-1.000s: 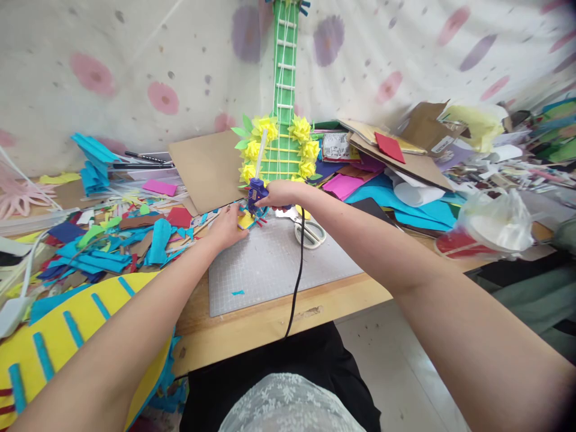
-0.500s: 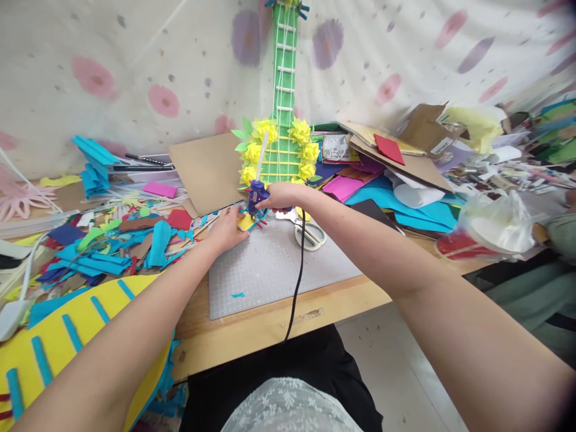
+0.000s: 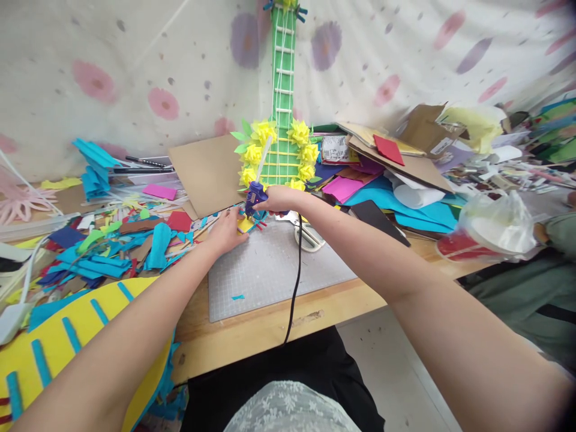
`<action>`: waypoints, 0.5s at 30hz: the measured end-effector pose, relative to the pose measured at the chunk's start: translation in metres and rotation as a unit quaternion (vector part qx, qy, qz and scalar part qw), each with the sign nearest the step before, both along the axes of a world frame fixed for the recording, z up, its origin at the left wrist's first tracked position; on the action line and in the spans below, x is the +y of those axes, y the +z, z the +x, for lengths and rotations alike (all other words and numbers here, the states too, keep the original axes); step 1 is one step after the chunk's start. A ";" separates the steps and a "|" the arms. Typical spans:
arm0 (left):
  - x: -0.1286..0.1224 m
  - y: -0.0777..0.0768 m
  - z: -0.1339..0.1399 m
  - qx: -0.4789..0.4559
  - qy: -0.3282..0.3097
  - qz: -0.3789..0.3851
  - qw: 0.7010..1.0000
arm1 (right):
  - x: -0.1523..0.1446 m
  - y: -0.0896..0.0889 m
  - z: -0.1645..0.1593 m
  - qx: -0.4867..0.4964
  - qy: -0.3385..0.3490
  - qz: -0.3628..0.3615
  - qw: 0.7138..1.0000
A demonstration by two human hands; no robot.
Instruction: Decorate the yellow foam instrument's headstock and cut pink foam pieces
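My right hand (image 3: 282, 199) is wrapped round a dark blue hot glue gun (image 3: 256, 195), with a pale glue stick (image 3: 264, 157) jutting up from its back and a black cord running down to the table's edge. The gun's nozzle points down at a small yellow piece (image 3: 245, 225) with blue and red bits at its rim. My left hand (image 3: 226, 230) rests on the left side of that piece and holds it against the grey cutting mat (image 3: 261, 282). White-handled scissors (image 3: 309, 235) lie on the mat, partly behind the cord and my right wrist.
A green paper guitar (image 3: 284, 90) with yellow flowers leans at the back. Coloured scraps (image 3: 94, 258) heap on the left, beside a yellow shape with blue stripes (image 3: 54, 354). Cardboard and paper sheets (image 3: 405, 198) pile on the right, near a plastic-wrapped red tub (image 3: 472, 245). Someone's sleeve shows far right.
The glue gun in my right hand has shifted slightly left and down, its nozzle closer to the yellow piece. My left hand stays almost where it was.
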State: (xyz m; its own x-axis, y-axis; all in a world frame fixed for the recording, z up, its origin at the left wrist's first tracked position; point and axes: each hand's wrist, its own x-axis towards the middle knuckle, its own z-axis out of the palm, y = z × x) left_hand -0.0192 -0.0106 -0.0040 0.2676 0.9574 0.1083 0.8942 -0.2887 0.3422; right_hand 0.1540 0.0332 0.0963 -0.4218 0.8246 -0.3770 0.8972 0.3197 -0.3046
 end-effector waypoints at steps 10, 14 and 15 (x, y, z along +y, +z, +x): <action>-0.001 0.001 0.000 0.002 -0.002 -0.002 1.000 | 0.001 0.001 0.006 0.020 -0.019 -0.016 0.999; -0.001 0.002 0.001 0.004 0.003 -0.003 1.000 | -0.002 0.002 0.002 0.007 -0.017 -0.004 1.000; 0.000 0.002 0.001 0.002 0.004 -0.004 1.000 | -0.003 0.003 0.001 0.004 -0.016 -0.001 1.000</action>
